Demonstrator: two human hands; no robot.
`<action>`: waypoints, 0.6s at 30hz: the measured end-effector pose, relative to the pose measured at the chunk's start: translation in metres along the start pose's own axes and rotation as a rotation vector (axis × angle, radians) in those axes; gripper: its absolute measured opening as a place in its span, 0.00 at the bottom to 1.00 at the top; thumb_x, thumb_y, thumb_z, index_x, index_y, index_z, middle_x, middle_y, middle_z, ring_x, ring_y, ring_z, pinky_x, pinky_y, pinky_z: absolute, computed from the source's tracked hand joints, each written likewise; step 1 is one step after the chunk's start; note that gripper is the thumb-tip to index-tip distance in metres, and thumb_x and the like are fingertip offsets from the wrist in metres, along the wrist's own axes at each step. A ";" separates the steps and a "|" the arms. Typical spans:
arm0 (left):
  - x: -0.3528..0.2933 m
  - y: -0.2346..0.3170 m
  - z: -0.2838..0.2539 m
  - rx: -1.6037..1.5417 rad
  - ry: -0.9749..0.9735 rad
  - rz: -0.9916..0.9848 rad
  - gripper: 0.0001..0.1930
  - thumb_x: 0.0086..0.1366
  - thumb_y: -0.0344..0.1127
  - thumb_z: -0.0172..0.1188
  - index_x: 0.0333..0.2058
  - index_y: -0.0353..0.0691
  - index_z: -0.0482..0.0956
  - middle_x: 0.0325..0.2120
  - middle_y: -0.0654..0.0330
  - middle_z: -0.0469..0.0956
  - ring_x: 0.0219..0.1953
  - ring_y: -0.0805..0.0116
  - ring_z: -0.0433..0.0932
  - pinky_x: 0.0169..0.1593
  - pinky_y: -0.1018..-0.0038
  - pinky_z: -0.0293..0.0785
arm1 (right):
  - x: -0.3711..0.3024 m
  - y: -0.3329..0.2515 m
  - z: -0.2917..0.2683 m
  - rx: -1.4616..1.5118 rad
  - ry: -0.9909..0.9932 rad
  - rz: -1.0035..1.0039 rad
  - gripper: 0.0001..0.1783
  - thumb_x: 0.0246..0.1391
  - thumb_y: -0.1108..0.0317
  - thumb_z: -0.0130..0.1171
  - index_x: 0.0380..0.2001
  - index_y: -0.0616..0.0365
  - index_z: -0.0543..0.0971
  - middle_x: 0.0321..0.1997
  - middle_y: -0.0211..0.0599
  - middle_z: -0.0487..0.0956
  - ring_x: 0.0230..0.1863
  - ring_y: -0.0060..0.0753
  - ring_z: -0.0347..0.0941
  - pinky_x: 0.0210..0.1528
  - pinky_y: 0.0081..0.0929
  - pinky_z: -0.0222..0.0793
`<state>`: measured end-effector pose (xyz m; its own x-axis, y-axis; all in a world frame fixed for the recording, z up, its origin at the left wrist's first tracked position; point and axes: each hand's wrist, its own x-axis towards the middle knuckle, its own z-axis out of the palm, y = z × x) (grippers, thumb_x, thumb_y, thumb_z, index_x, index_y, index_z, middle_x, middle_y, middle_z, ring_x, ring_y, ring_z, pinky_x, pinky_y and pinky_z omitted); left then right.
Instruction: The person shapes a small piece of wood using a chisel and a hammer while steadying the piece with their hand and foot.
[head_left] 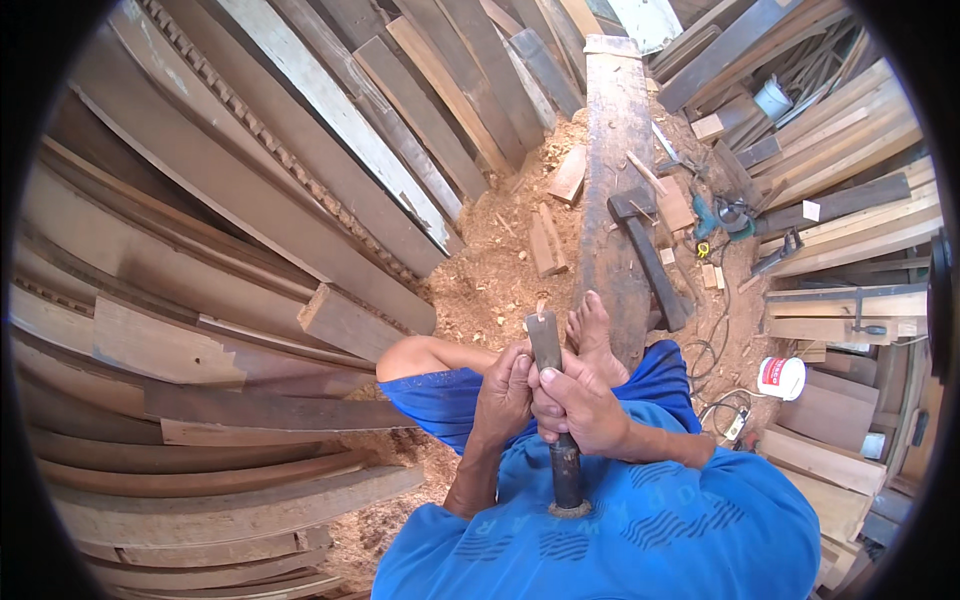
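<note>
Dozens of boards (230,205): leaning and packed side by side from upper left to lower left of the frame, probably so that many fit in little room; the fisheye bends them, and the black rim cuts off their outer ends
Floor (485,270): covered in pale shavings around the centre, the litter hiding much of its surface
Desk (613,120): a long worn plank running down from upper centre; its near end is lost behind the foot and blue clothing
Blue shirt (640,475): bottom centre, its lower part cut off by the frame edge
Chisel (567,470): centre of the frame, flat blade pointing up the picture, dark handle toward the shirt, perhaps to brace it; whether the butt touches the cloth is hard to make out
Axe (655,270): right of centre, dark head on the desk, handle slanting past its right edge, likely set within reach
Right hand (590,405): closed narrowly around the chisel, thumb laid along it, seemingly for control
Left hand (505,390): fingers curled in close beside the blade, hiding its left edge; cannot tell whether they grip it
White tub (782,378): right side, contents not visible
Yellow object (702,249): upper right, too small to identify
</note>
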<state>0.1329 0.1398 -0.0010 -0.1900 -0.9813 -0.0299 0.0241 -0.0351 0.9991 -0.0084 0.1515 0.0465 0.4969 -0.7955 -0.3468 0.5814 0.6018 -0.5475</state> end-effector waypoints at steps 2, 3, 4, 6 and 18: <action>-0.002 0.006 0.004 -0.089 0.004 -0.147 0.15 0.74 0.38 0.41 0.39 0.34 0.74 0.25 0.61 0.73 0.27 0.73 0.70 0.36 0.73 0.70 | -0.002 -0.003 0.000 -0.062 0.012 -0.040 0.08 0.67 0.62 0.42 0.39 0.54 0.67 0.20 0.23 0.63 0.16 0.14 0.58 0.20 0.20 0.64; -0.014 -0.010 -0.008 0.192 -0.142 0.128 0.15 0.75 0.38 0.41 0.36 0.35 0.73 0.26 0.63 0.74 0.29 0.74 0.72 0.40 0.70 0.70 | -0.009 -0.008 -0.009 -0.066 0.067 -0.111 0.08 0.67 0.62 0.43 0.39 0.53 0.67 0.19 0.22 0.62 0.16 0.14 0.58 0.19 0.19 0.63; -0.040 -0.027 -0.019 0.476 -0.288 0.399 0.15 0.75 0.38 0.40 0.34 0.35 0.72 0.27 0.65 0.75 0.31 0.74 0.73 0.44 0.68 0.71 | -0.021 -0.024 -0.018 -0.061 0.072 -0.240 0.08 0.66 0.62 0.44 0.40 0.53 0.68 0.17 0.21 0.62 0.15 0.14 0.57 0.18 0.19 0.62; -0.080 -0.032 -0.019 0.165 -0.245 -0.092 0.17 0.74 0.43 0.42 0.33 0.36 0.71 0.20 0.67 0.70 0.23 0.73 0.70 0.36 0.69 0.66 | -0.049 -0.061 -0.019 -0.022 0.052 -0.560 0.08 0.65 0.62 0.46 0.40 0.54 0.68 0.15 0.19 0.61 0.12 0.15 0.56 0.16 0.19 0.60; 0.012 -0.027 0.013 -0.407 -0.154 -0.179 0.18 0.75 0.46 0.41 0.40 0.37 0.71 0.18 0.70 0.65 0.18 0.83 0.61 0.21 0.85 0.58 | 0.048 -0.056 -0.050 -0.758 0.155 -0.382 0.06 0.59 0.69 0.57 0.34 0.61 0.75 0.23 0.25 0.74 0.21 0.12 0.68 0.22 0.16 0.63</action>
<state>0.1171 0.1315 -0.0277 -0.3686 -0.9147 -0.1655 0.3544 -0.3029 0.8847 -0.0490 0.0762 0.0224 0.2293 -0.9676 -0.1053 0.0768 0.1258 -0.9891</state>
